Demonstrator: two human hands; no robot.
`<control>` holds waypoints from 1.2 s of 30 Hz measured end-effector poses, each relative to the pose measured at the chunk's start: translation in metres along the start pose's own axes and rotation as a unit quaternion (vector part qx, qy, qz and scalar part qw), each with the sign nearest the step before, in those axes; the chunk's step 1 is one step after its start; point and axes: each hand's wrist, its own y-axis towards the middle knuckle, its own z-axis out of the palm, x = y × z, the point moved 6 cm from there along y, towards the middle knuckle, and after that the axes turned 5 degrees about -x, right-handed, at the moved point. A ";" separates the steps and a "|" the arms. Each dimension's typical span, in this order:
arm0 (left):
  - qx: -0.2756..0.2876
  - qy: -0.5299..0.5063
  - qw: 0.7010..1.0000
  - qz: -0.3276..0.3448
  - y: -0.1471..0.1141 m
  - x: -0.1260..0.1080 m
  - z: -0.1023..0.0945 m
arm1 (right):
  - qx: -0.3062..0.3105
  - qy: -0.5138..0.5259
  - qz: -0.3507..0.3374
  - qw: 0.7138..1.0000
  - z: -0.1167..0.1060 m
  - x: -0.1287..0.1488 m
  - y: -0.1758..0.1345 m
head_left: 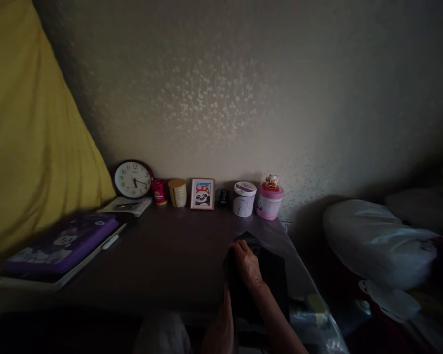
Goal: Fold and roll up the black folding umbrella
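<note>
A black, floppy thing point(275, 275), like a cloth or a fabric bag, stands up at the near right part of the table. It is too dark to tell its exact kind. My right hand point(246, 261) is closed on its upper left part, the fingers curled over the fabric. Lower down and to the left, my left hand point(225, 314) reaches up against the black thing's left edge. Its fingers are hidden behind or inside the fabric, so their grip does not show.
Along the wall stand a clock point(133, 180), a red can point(159, 191), a yellow jar point(177, 192), a framed panda picture point(203, 194) and two round tubs, one the white tub point(244, 200). A purple case point(62, 246) lies left. White bags point(376, 241) lie beyond the table's right edge.
</note>
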 end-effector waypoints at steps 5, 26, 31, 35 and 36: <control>-0.001 0.006 1.000 0.004 -0.002 -0.001 0.003 | 0.013 -0.015 -0.011 1.000 0.002 0.003 0.001; 0.027 0.114 0.993 0.031 0.002 -0.007 0.006 | -0.074 0.059 -0.038 0.995 -0.019 -0.007 -0.046; 0.010 0.117 0.993 0.024 -0.001 -0.010 0.003 | -0.090 0.023 -0.023 0.995 -0.014 -0.027 -0.056; 0.016 0.129 0.991 0.017 0.001 -0.007 0.007 | -0.081 -0.008 -0.018 0.997 0.001 -0.051 -0.036; 0.017 0.135 0.991 0.016 0.002 -0.006 0.008 | -0.075 -0.015 -0.013 0.997 0.005 -0.058 -0.029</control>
